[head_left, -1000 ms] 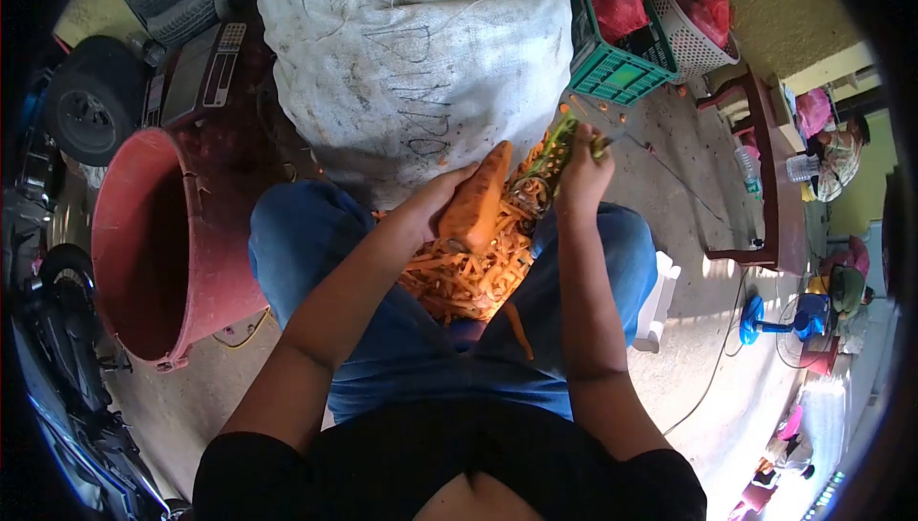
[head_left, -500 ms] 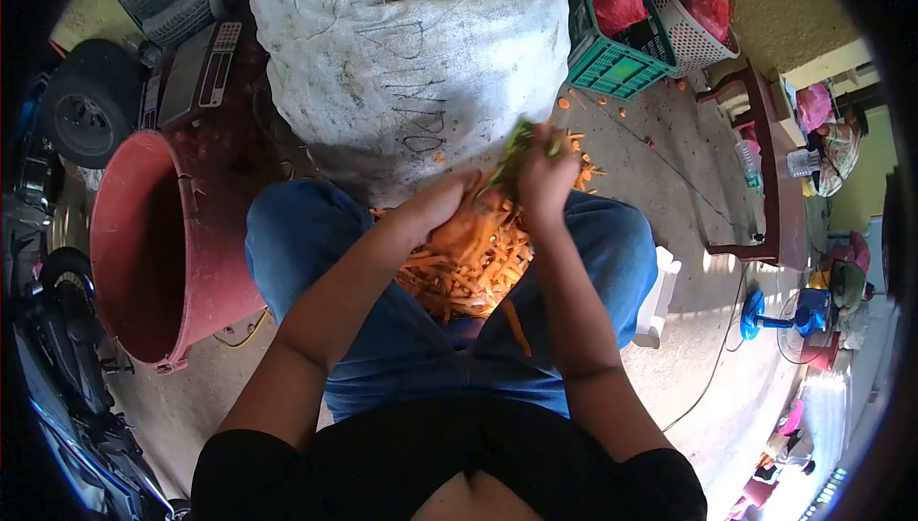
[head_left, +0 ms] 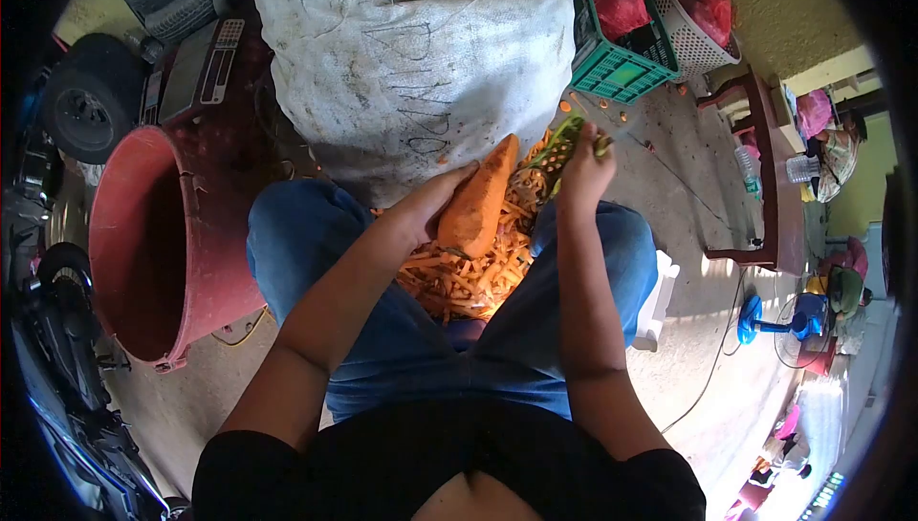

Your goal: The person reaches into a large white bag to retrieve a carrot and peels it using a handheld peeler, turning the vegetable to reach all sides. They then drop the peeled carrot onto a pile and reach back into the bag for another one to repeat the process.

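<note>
"Orange, isn't it, that carrot [head_left: 480, 204]?"

"Bright orange, yes, in the head view, and fat. It's broad at the end towards the person and narrows to a tip that points at the white sack [head_left: 411, 62]."

"Is the colour even all over?"

"No. Brownish, dirty-looking patches show along the upper part, and more marks sit around the broad end. Between them the skin looks clean and smooth."

"Where is it, exactly?"

"Above the heap of peels [head_left: 469, 282], between the knees of the blue jeans [head_left: 311, 249]. It lies at a slant, tip up and to the right in the view."

"And the left hand [head_left: 438, 204]?"

"Partly closed, gripping the carrot from its left side. Some of the fingers are hidden behind it."

"What about the right hand [head_left: 586, 175]?"

"Curled closed around a green tool [head_left: 559, 151] with holes through it. I can't tell its full shape; the lower end gets lost against the peels."

"Does the tool touch the carrot?"

"There's a small gap, near the tip."

"Anything else close by?"

"A red tub [head_left: 215, 253] beside the left knee, and a green crate [head_left: 626, 74] just right of the sack."
</note>
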`<move>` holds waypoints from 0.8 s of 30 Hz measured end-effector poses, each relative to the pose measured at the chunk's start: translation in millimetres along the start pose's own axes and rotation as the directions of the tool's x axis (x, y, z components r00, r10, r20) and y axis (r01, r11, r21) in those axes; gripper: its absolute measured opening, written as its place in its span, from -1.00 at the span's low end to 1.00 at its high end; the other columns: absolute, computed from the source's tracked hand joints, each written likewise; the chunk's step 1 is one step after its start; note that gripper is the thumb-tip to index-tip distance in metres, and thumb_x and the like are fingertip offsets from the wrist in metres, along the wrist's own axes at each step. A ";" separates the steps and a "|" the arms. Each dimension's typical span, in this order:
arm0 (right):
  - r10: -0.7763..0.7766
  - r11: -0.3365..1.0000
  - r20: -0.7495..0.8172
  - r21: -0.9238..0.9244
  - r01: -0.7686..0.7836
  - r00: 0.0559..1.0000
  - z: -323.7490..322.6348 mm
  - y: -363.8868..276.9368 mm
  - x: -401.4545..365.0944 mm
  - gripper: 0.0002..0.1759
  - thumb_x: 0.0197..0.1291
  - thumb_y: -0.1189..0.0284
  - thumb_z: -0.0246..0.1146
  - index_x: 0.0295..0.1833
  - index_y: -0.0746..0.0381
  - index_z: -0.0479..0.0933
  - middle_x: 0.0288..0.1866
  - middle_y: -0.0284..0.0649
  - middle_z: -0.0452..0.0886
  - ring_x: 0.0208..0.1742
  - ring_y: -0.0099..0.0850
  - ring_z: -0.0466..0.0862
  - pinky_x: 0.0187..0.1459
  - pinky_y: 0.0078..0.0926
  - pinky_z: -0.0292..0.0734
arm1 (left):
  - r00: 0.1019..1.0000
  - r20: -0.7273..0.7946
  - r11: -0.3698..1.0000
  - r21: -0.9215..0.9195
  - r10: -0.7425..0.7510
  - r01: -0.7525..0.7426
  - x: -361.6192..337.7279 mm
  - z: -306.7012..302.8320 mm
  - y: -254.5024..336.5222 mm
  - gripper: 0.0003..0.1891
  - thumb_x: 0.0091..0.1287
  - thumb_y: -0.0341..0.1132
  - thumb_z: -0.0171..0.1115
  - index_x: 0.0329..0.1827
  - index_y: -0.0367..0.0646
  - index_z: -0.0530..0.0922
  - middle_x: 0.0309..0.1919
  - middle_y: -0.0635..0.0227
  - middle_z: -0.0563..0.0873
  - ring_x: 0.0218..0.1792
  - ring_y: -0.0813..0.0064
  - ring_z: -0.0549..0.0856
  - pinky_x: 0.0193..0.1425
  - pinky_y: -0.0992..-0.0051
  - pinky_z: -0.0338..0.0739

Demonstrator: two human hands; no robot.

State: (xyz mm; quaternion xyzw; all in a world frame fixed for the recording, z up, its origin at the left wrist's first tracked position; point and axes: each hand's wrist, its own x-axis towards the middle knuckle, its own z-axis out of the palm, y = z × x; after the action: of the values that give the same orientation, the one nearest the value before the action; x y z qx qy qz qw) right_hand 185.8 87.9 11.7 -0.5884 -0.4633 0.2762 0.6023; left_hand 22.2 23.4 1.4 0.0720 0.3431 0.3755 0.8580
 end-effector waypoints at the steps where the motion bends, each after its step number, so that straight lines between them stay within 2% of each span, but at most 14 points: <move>1: 0.026 0.999 0.030 -0.045 -0.025 0.999 2.6 -0.7 -5.2 -0.72 0.14 0.32 0.03 -0.35 0.37 0.41 -0.58 -0.32 0.43 -0.55 -0.61 0.33 -0.49 -0.64 0.26 | 1.000 0.000 1.000 0.003 -0.002 0.002 0.7 -0.5 -0.3 -0.64 0.25 -0.11 -0.13 -0.15 -0.26 0.37 -0.36 0.21 0.54 -0.39 0.35 0.59 -0.32 0.36 0.54; 3: 0.063 0.991 0.094 0.109 -0.073 0.994 10.4 -3.4 -15.2 -0.71 0.14 0.31 0.04 -0.34 0.37 0.41 -0.58 -0.30 0.43 -0.54 -0.60 0.36 -0.48 -0.62 0.28 | 0.998 -0.035 0.996 0.072 0.051 -0.048 3.2 -4.2 -0.9 -0.66 0.25 -0.12 -0.13 -0.13 -0.23 0.37 -0.32 0.22 0.54 -0.34 0.37 0.58 -0.29 0.40 0.54; 4: 0.064 0.991 0.093 0.110 -0.074 0.994 12.8 -7.0 -20.5 -0.71 0.14 0.31 0.04 -0.34 0.37 0.41 -0.58 -0.30 0.43 -0.54 -0.60 0.36 -0.48 -0.62 0.28 | 0.998 -0.036 0.996 0.073 0.050 -0.047 5.3 -6.5 -1.5 -0.66 0.25 -0.12 -0.13 -0.13 -0.23 0.37 -0.32 0.22 0.54 -0.34 0.37 0.58 -0.29 0.40 0.54; 6: 0.093 0.992 0.163 0.068 -0.105 0.982 15.1 -15.9 -31.3 -0.72 0.14 0.32 0.03 -0.34 0.37 0.41 -0.58 -0.29 0.44 -0.53 -0.58 0.39 -0.47 -0.59 0.30 | 0.988 -0.058 0.987 0.077 0.146 -0.142 11.2 -12.0 -3.4 -0.68 0.25 -0.13 -0.13 -0.12 -0.19 0.38 -0.30 0.24 0.55 -0.30 0.41 0.58 -0.25 0.43 0.52; 9: 0.050 0.997 0.288 0.040 -0.065 0.956 20.0 -12.5 -46.0 -0.75 0.13 0.36 0.03 -0.34 0.38 0.40 -0.57 -0.22 0.46 -0.53 -0.50 0.42 -0.45 -0.56 0.32 | 0.985 -0.105 0.990 -0.005 0.139 -0.141 16.6 -21.5 -3.2 -0.67 0.25 -0.13 -0.14 -0.11 -0.18 0.38 -0.28 0.25 0.56 -0.30 0.44 0.57 -0.21 0.43 0.50; 11: -0.049 0.998 0.307 -0.033 0.062 0.951 22.1 -19.6 -54.2 -0.75 0.13 0.36 0.03 -0.37 0.38 0.41 -0.60 -0.10 0.44 -0.57 -0.40 0.43 -0.46 -0.51 0.33 | 0.981 -0.143 0.990 -0.025 0.135 -0.139 16.8 -17.8 -4.8 -0.66 0.25 -0.12 -0.14 -0.10 -0.19 0.38 -0.27 0.24 0.56 -0.30 0.43 0.57 -0.21 0.42 0.50; 13: -0.050 0.990 0.336 -0.109 0.092 0.941 23.0 -22.1 -56.4 -0.75 0.14 0.37 0.01 -0.37 0.37 0.40 -0.65 -0.29 0.40 -0.58 -0.58 0.37 -0.49 -0.62 0.28 | 0.975 -0.180 0.989 -0.045 0.127 -0.137 15.4 -14.2 -5.1 -0.66 0.25 -0.12 -0.14 -0.10 -0.20 0.38 -0.27 0.23 0.56 -0.30 0.42 0.57 -0.20 0.41 0.49; 15: -0.047 0.982 0.327 -0.157 0.103 0.944 22.8 -24.2 -56.9 -0.75 0.14 0.36 0.02 -0.37 0.37 0.41 -0.64 -0.23 0.42 -0.58 -0.53 0.41 -0.48 -0.59 0.30 | 0.975 -0.169 0.986 0.109 0.146 -0.129 14.1 -13.2 -5.8 -0.64 0.26 -0.11 -0.17 -0.11 -0.23 0.37 -0.28 0.22 0.56 -0.30 0.41 0.58 -0.21 0.40 0.49; 19: -0.025 0.969 0.273 -0.231 0.091 0.962 24.0 -30.9 -54.9 -0.75 0.12 0.35 0.04 -0.37 0.36 0.43 -0.58 -0.07 0.48 -0.55 -0.34 0.49 -0.46 -0.49 0.34 | 0.985 -0.128 0.984 0.155 0.112 -0.092 12.2 -9.0 -2.3 -0.63 0.27 -0.11 -0.20 -0.10 -0.23 0.37 -0.30 0.22 0.56 -0.30 0.40 0.58 -0.22 0.42 0.48; 21: -0.021 0.961 0.238 -0.261 0.085 0.971 24.5 -29.0 -48.4 -0.75 0.12 0.36 0.04 -0.37 0.36 0.44 -0.56 -0.05 0.50 -0.53 -0.31 0.50 -0.45 -0.47 0.35 | 0.987 -0.077 0.933 0.344 0.144 -0.109 11.8 -8.9 0.5 -0.63 0.28 -0.11 -0.21 -0.12 -0.24 0.39 -0.31 0.25 0.56 -0.33 0.45 0.57 -0.25 0.47 0.47; 22: -0.019 0.953 0.202 -0.292 0.079 0.979 24.3 -26.9 -42.1 -0.75 0.11 0.36 0.05 -0.37 0.37 0.45 -0.54 -0.03 0.51 -0.52 -0.28 0.51 -0.45 -0.45 0.36 | 0.987 -0.076 0.932 0.345 0.143 -0.108 9.8 -7.1 -2.7 -0.63 0.28 -0.11 -0.21 -0.12 -0.24 0.39 -0.31 0.25 0.56 -0.33 0.45 0.57 -0.25 0.47 0.47; 24: -0.120 0.911 0.044 -0.392 0.128 0.992 19.5 0.4 -11.8 -0.74 0.10 0.34 0.06 -0.37 0.36 0.47 -0.52 0.00 0.52 -0.51 -0.26 0.53 -0.43 -0.41 0.38 | 0.992 -0.049 0.699 0.713 0.113 -0.044 1.8 -1.5 -17.4 -0.64 0.29 -0.17 -0.30 -0.22 -0.24 0.43 -0.36 0.31 0.55 -0.40 0.61 0.49 -0.31 0.56 0.38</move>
State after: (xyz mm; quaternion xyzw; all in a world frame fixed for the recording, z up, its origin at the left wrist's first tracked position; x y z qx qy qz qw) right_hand 163.7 86.4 6.2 -0.6642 -0.5515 0.1440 0.4837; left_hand 32.5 12.2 -7.3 0.3949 0.4957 0.2532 0.7309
